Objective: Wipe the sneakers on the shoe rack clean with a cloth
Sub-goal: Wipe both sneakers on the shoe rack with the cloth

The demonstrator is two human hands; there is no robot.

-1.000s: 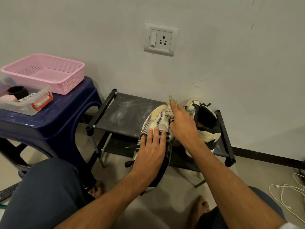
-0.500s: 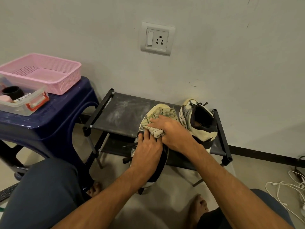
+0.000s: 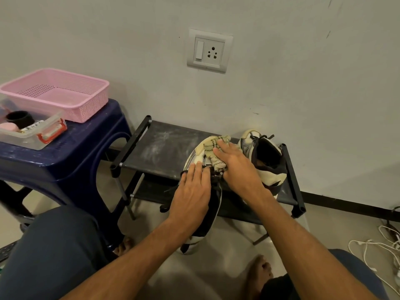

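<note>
Cream-and-black sneaker [image 3: 195, 153] lies toe toward the wall [image 3: 303, 83].
Flat left hand [image 3: 192, 191] pins its middle; right hand [image 3: 237, 168] (nearer the toe) presses cream patterned cloth [image 3: 213, 148], fingers straight.

Right hand [image 3: 238, 169] has flattened the cloth [image 3: 213, 152] (pinched upright before) onto the sneaker [image 3: 195, 155].

Cream cloth [image 3: 217, 153] with dark zigzag stitch lines. Cream, white and black on the near sneaker [image 3: 194, 155]. Cream and grey-white, black inside, on the far sneaker [image 3: 266, 163] at the right edge of the black, whitish-smeared shoe rack [image 3: 164, 148]. Pink basket [image 3: 65, 94]. Navy stool [image 3: 71, 152].
</note>
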